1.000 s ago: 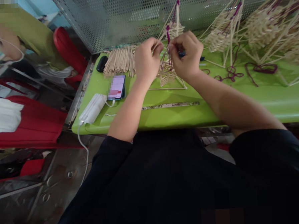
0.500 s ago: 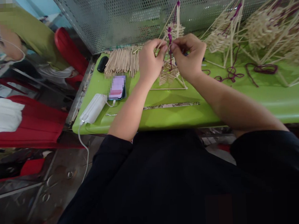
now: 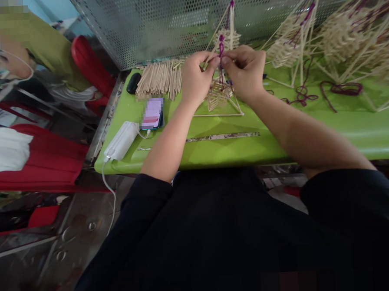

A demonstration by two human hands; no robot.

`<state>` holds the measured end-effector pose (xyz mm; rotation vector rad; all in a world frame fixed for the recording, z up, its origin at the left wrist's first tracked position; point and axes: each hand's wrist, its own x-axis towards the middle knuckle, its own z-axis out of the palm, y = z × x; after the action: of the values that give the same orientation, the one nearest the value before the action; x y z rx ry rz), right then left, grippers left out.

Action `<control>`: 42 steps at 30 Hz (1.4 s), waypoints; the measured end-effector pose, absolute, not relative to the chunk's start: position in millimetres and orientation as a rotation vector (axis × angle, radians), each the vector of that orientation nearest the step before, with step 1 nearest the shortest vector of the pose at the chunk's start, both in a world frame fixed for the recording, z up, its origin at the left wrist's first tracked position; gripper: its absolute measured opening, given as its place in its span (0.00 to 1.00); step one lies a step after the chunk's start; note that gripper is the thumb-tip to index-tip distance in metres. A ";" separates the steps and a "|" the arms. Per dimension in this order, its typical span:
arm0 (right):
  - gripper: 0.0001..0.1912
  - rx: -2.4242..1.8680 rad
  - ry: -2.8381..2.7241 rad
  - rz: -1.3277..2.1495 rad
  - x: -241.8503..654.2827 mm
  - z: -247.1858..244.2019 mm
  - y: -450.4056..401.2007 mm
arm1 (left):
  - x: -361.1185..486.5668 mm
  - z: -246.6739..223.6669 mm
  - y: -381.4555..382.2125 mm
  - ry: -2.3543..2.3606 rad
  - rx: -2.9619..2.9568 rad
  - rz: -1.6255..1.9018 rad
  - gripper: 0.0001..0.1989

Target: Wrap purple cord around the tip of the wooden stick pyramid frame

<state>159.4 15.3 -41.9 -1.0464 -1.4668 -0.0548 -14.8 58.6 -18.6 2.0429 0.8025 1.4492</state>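
Observation:
Purple yarn (image 3: 221, 48) hangs in a loop from the peak of a frame of thin wooden sticks (image 3: 232, 30). My left hand (image 3: 198, 76) pinches the yarn between thumb and forefinger. Close against it, my right hand (image 3: 246, 71) is closed on the same yarn from the other side. Below the fingers, strands run down to a small lattice piece made of sticks (image 3: 218, 96), inside the base of the frame. The exact knot between the fingertips is hidden.
Loose sticks (image 3: 161, 77) lie left of my hands, near a black mouse-like object (image 3: 133, 83), a phone (image 3: 153, 113) and a white power bank (image 3: 121, 140). More stick frames (image 3: 284, 49) and purple yarn coils (image 3: 343, 88) are at right. A patterned strip (image 3: 223, 136) lies in front. Another person sits at far left.
My fingertips have drawn closer together on the yarn, and the small loop above them stands out more. The frame and the surrounding things stay in place.

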 end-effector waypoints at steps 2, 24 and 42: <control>0.25 -1.032 -1.438 0.007 157.2 -38.5 11.1 | -16.0 -17.1 56.7 0.778 2.043 1.446 0.12; 0.23 -1.034 -1.291 0.419 152.0 -27.7 6.8 | -12.2 -16.2 62.4 0.834 1.978 1.317 0.14; 0.18 -0.983 -1.231 0.686 161.7 -32.0 10.0 | -19.1 -15.8 57.3 0.763 1.999 1.413 0.21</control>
<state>161.7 10.0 -32.0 -0.9834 -1.2308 0.6861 -19.1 57.3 -15.8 1.9989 0.7630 1.4130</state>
